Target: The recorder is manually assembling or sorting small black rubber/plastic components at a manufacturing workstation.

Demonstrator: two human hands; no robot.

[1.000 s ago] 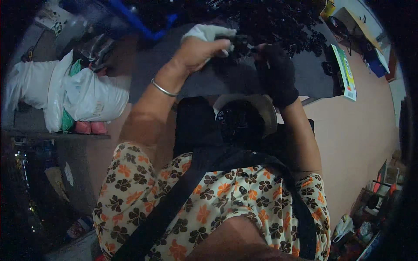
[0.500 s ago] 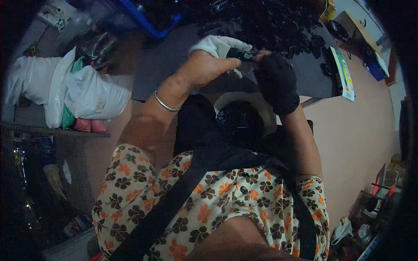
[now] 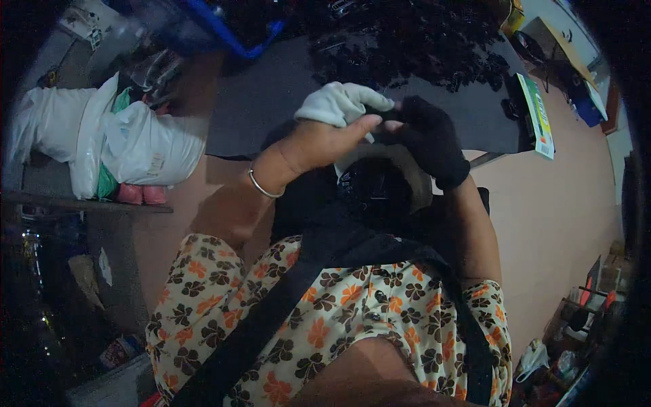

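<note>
My left hand (image 3: 336, 119), in a white glove that leaves the thumb bare, is closed in a pinch over the table's near edge. Between its thumb and fingers a small black part barely shows against the dark background. Facing it, my right hand (image 3: 432, 136) wears a black glove with bare fingertips. Its fingers are bent in toward the left hand's fingertips, and whatever they grip is hidden. Below both hands, at my lap, is a round pale-rimmed container (image 3: 419, 178) with black things inside. Beyond them, many small black parts (image 3: 420, 57) lie heaped on the dark tabletop (image 3: 261, 95).
White sacks (image 3: 152, 146) are stacked on a shelf at the left. A blue curved frame (image 3: 251, 49) stands at the far left of the table. A green and white packet (image 3: 534, 115) lies along its right edge. Assorted goods (image 3: 569, 332) sit at the lower right.
Both hands have come slightly nearer to me. My left hand has turned, and the black part that showed plainly between the hands is now mostly hidden.
</note>
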